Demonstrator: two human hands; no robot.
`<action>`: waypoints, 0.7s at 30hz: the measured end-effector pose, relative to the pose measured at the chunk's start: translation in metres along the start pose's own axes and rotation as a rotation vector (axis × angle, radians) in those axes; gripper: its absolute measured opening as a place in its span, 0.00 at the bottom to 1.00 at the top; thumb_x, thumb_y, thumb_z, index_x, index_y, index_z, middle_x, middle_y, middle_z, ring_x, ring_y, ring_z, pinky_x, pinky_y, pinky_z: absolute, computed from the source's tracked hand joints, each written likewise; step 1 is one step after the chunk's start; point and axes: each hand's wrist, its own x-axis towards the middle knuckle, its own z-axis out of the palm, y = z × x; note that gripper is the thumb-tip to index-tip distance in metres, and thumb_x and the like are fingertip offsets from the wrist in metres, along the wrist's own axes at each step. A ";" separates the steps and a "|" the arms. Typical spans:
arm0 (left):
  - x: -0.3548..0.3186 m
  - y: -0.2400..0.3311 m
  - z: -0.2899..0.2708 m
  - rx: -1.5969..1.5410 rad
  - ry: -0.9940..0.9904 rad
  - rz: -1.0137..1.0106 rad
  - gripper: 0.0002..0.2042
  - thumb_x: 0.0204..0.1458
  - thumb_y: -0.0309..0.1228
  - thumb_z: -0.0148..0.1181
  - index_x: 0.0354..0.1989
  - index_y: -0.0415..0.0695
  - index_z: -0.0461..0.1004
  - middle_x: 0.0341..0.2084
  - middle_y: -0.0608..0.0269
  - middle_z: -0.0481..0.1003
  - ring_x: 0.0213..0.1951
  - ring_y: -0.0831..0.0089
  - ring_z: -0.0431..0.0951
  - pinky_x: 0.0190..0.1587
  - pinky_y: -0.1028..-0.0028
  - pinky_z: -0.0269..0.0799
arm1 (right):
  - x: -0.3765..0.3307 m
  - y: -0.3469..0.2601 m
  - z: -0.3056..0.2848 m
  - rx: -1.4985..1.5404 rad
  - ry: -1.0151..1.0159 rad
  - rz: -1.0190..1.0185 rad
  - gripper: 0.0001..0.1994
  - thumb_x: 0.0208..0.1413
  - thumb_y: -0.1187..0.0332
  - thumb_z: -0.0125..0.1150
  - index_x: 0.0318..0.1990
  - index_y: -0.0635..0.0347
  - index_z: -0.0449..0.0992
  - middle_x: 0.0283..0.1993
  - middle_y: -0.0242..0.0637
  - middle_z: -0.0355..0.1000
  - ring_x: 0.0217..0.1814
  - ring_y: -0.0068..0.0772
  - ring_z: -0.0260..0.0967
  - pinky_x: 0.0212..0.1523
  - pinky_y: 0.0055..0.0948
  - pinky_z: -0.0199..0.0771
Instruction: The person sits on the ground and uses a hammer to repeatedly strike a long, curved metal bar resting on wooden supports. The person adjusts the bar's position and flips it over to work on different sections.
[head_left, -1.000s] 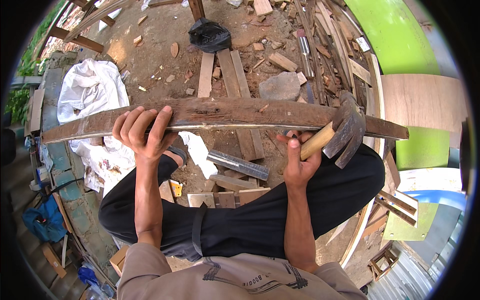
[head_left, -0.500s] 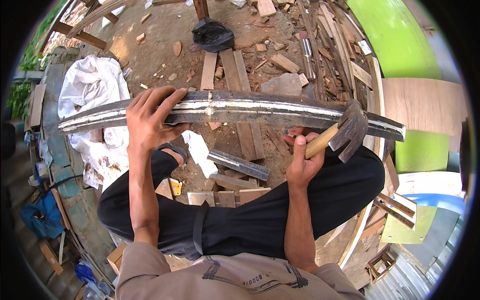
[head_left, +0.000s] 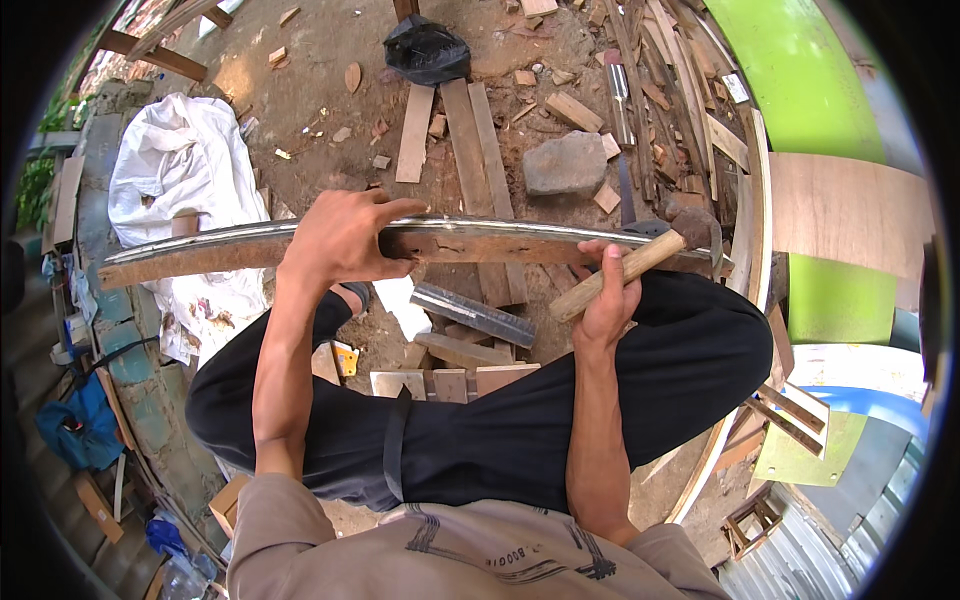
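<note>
A long, dark wooden plank [head_left: 480,248] with white-streaked edging lies crosswise above my lap, its brown face tipped toward me. My left hand [head_left: 340,240] wraps over it left of the middle, thumb on the near side and fingers across the top. Closer to the plank's right end, my right hand [head_left: 610,300] is closed round the pale wooden handle of a hammer [head_left: 650,258]. The handle slants up to the right in front of the plank; the hammer's head is hard to make out against the dark wood. My right fingertips reach the plank's near side.
Beneath the plank lie a short dark strip [head_left: 475,315] and wood offcuts [head_left: 450,385]. A grey stone [head_left: 565,165] and a black plastic bag [head_left: 427,50] are beyond. White cloth [head_left: 185,160] drapes at left; scrap wood and a green panel [head_left: 800,80] line the right.
The plank has rolled so its white-striped face turned away and its brown side shows. The hammer has turned in my right hand, its head swinging away from view. My left hand has shifted slightly right.
</note>
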 end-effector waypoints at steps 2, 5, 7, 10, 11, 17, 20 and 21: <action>0.002 0.001 0.002 -0.019 -0.010 0.001 0.28 0.31 0.43 0.70 0.46 0.48 0.79 0.28 0.53 0.78 0.30 0.54 0.79 0.34 0.61 0.73 | 0.000 0.002 -0.002 -0.007 -0.014 -0.002 0.10 0.63 0.62 0.54 0.37 0.60 0.72 0.37 0.34 0.74 0.43 0.24 0.67 0.48 0.30 0.64; 0.007 0.001 0.004 -0.037 -0.029 0.002 0.28 0.32 0.44 0.69 0.46 0.46 0.79 0.26 0.49 0.79 0.30 0.54 0.79 0.35 0.60 0.74 | 0.003 0.002 -0.006 -0.047 -0.025 -0.038 0.09 0.62 0.64 0.54 0.36 0.61 0.72 0.38 0.35 0.74 0.44 0.26 0.67 0.49 0.31 0.64; 0.009 -0.002 0.007 -0.049 -0.035 0.015 0.28 0.32 0.44 0.69 0.45 0.45 0.79 0.25 0.49 0.79 0.30 0.53 0.79 0.35 0.60 0.74 | 0.003 0.001 -0.007 -0.041 -0.027 -0.034 0.08 0.62 0.66 0.54 0.36 0.62 0.70 0.38 0.37 0.74 0.45 0.28 0.68 0.51 0.31 0.64; 0.011 -0.009 0.015 -0.102 -0.058 0.016 0.27 0.32 0.44 0.69 0.45 0.45 0.79 0.24 0.49 0.79 0.29 0.53 0.79 0.35 0.60 0.74 | 0.003 -0.003 -0.003 0.056 -0.052 -0.054 0.06 0.61 0.68 0.54 0.38 0.62 0.68 0.40 0.41 0.74 0.47 0.30 0.68 0.55 0.32 0.63; 0.012 -0.009 0.015 -0.126 -0.069 0.012 0.27 0.32 0.43 0.69 0.45 0.45 0.79 0.26 0.50 0.79 0.30 0.53 0.79 0.36 0.60 0.74 | 0.004 -0.001 -0.003 0.049 -0.062 -0.077 0.06 0.61 0.69 0.53 0.39 0.62 0.68 0.40 0.40 0.74 0.45 0.29 0.69 0.52 0.32 0.66; 0.014 -0.014 0.025 -0.210 -0.073 -0.007 0.29 0.34 0.40 0.69 0.50 0.46 0.76 0.32 0.50 0.79 0.34 0.53 0.80 0.39 0.61 0.75 | 0.008 0.002 -0.004 0.007 -0.100 -0.132 0.07 0.62 0.69 0.53 0.39 0.64 0.68 0.41 0.42 0.74 0.41 0.29 0.68 0.48 0.31 0.70; 0.015 -0.015 0.033 -0.167 0.005 -0.013 0.33 0.33 0.40 0.71 0.54 0.49 0.73 0.35 0.52 0.79 0.37 0.53 0.80 0.40 0.61 0.75 | 0.011 0.003 -0.004 -0.025 -0.105 -0.127 0.07 0.61 0.69 0.53 0.39 0.63 0.68 0.42 0.43 0.74 0.41 0.29 0.68 0.48 0.31 0.69; 0.016 -0.016 0.037 -0.149 0.049 -0.004 0.34 0.32 0.40 0.71 0.56 0.50 0.72 0.37 0.53 0.78 0.37 0.53 0.79 0.41 0.60 0.75 | 0.011 0.004 -0.004 -0.035 -0.104 -0.120 0.07 0.61 0.69 0.53 0.39 0.63 0.68 0.42 0.43 0.74 0.41 0.29 0.67 0.49 0.30 0.69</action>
